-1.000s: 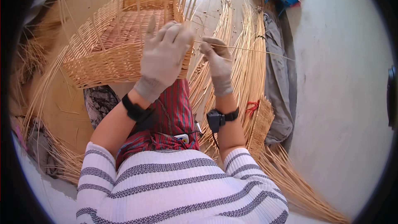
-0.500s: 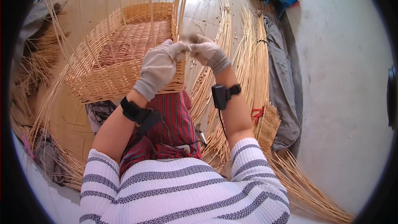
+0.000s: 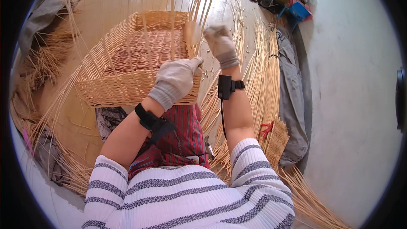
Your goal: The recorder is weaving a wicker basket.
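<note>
A wicker basket (image 3: 123,85) with pale woven walls and a reddish ribbed base rests over my lap, its long uprights (image 3: 172,15) rising from the rim. At its near right corner my left hand (image 3: 174,78), in a grey knit glove, is closed on the edge. My right hand (image 3: 220,44), gloved alike, is raised just beyond the right wall, its fingers curled and somewhat blurred. A smeared tan oval shape (image 3: 192,33) shows between that hand and the wall. What my right hand holds, if anything, I cannot make out.
Long bundles of peeled canes (image 3: 258,72) lie on the floor to my right, beside a grey cloth roll (image 3: 292,101) and a woven piece (image 3: 277,142). A blue stool (image 3: 299,12) stands far right. More loose canes (image 3: 44,68) are heaped at left.
My right hand has moved up and away from my left, which stays at the basket's corner. The basket appears slightly lower and farther right in view.
</note>
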Demonstrator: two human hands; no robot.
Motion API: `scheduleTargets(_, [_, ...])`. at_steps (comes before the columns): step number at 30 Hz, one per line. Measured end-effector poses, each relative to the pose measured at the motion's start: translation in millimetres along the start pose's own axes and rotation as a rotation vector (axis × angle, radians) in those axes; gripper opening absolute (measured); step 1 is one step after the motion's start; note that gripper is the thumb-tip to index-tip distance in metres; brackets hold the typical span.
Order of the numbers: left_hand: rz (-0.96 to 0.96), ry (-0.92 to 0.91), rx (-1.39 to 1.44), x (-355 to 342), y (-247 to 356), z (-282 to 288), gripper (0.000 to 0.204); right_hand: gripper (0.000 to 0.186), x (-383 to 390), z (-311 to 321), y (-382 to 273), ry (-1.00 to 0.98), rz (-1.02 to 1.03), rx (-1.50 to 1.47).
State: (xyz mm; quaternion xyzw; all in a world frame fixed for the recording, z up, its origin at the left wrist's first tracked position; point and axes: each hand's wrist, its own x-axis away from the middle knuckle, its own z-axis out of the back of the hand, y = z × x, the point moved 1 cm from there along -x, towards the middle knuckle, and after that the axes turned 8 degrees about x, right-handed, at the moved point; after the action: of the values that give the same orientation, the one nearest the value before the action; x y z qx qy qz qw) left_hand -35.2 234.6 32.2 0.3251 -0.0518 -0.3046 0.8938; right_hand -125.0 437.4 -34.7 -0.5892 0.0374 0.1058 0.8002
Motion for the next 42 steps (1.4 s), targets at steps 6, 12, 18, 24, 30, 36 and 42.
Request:
scheduleTargets(6, [-0.239, 0.252, 0.016, 24.1, -0.1, 0.4, 0.035, 0.034, 42.8, -11.9, 13.2, 0.776, -0.008, -0.012])
scheduleTargets(12, [-0.285, 0.455, 0.203, 152.3, -104.3, 39.9, 0.032, 0.026, 150.7, -67.7, -51.5, 0.811, -0.044, 0.136])
scheduleTargets(18, [0.549, 1.084, -0.031, 216.0, -235.3, 84.3, 0.020, 0.021, 156.8, -202.6, -107.7, 0.375, 0.024, 0.071])
scheduleTargets(24, [0.069, 1.094, 0.766, 201.1, -242.5, 88.9, 0.038, 0.022, 112.6, -328.7, -183.1, -0.325, 0.389, 0.108])
scheduleTargets(30, [0.125, 1.182, 0.907, 215.3, -231.1, 95.3, 0.035, 0.039, 77.8, -400.0, -215.0, -0.222, 0.617, 0.513])
scheduleTargets(36, [-0.041, 1.113, 1.387, 214.9, -251.0, 90.2, 0.032, 0.036, 99.1, -401.3, -202.4, -0.275, 0.678, 0.679])
scheduleTargets(42, [0.185, 1.221, 0.752, 201.8, -254.1, 83.8, 0.030, 0.029, 95.7, -335.8, -148.4, 0.262, 0.453, 0.120])
